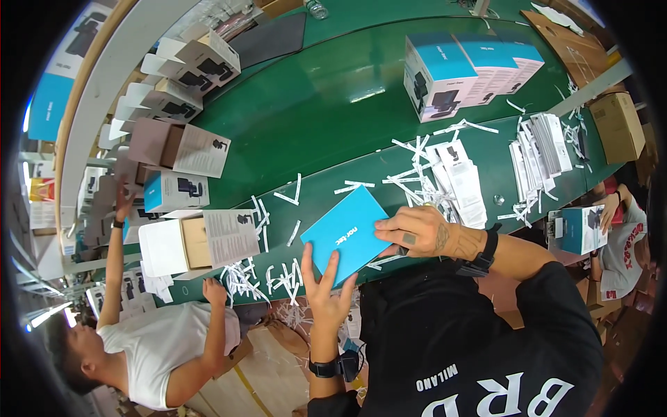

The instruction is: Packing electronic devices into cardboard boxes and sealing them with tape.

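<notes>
While both wrists wear black bands, the left hand (pixel 326 288) rises from the lower edge with its fingers spread apart, their tips pressed flat against the lower edge of a flat blue box (pixel 347 233). That box lies tilted at the near rim of the green table (pixel 326 111), between the two hands. The right hand (pixel 417 233) comes in from the right, its fingers curled together over the box's right edge, pinning it there. Around the box, white paper strips (pixel 278 274) lie scattered over the table's edge. Just beyond the right hand sits a pile of white leaflets (pixel 462 184), and further right more stacked leaflets (pixel 542 153). To the left, open cartons with printed sheets (pixel 201 240) stand in a row, where a person in a white shirt (pixel 156 354) reaches up. Far off, two blue-topped boxes (pixel 462 73) stand on the table.
</notes>
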Available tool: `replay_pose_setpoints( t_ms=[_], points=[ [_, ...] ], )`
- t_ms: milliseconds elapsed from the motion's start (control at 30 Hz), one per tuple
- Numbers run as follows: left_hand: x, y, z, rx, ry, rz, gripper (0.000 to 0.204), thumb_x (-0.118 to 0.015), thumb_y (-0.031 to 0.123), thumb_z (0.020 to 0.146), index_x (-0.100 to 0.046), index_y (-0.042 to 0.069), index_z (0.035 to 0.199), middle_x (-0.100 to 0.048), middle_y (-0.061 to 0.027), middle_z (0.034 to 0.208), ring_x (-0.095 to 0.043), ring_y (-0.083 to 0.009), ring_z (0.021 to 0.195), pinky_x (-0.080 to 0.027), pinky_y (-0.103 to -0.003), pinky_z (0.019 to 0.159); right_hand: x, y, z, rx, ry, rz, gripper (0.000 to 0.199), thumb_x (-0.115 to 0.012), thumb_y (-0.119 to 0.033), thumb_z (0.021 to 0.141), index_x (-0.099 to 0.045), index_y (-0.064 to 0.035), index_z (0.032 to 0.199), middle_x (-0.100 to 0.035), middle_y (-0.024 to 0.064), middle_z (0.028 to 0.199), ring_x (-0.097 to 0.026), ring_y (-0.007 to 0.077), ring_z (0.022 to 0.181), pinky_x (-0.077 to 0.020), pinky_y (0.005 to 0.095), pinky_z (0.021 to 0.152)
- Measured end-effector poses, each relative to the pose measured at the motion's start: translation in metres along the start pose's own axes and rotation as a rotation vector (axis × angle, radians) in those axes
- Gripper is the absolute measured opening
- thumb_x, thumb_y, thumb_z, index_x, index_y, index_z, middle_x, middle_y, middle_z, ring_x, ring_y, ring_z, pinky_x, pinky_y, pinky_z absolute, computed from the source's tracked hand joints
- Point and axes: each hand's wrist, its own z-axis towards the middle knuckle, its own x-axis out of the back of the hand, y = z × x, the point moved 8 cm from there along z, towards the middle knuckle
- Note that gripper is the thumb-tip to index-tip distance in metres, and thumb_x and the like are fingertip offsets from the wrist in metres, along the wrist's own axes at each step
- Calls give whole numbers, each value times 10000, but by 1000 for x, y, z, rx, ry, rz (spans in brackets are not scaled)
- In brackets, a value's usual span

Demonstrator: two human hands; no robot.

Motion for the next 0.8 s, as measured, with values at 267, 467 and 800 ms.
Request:
replay_pose_setpoints(
  t_ms=[267,467,800],
  points=[
    [-8,4,3,43,-113,-87,502,-708,65,890,-639,36,1386,-239,-324,1648,-275,-514,1515,-255,-598,1218,4,-1,-21,13,-54,-48,459,-858,-156,784,-719,-83,1215,-697,84,1262,-601,168,686,-532,269,552],
    [-42,36,14,-119,-328,665,666,-695,219,910,-484,34,1514,-240,-334,1646,-244,-559,1507,-164,-714,1184,-9,4,-34,43,-70,-69,469,-845,-147,798,-715,-105,1247,-677,82,1301,-605,189,722,-540,288,596],
    [-37,29,61,-130,-247,587,1008,-832,422,732,-386,132,1588,-243,-350,1616,-226,-587,1476,-206,-721,1157,-6,4,-29,30,35,42,379,-837,-141,813,-747,-146,1181,-717,26,1143,-654,196,820,-566,321,620]
  ],
)
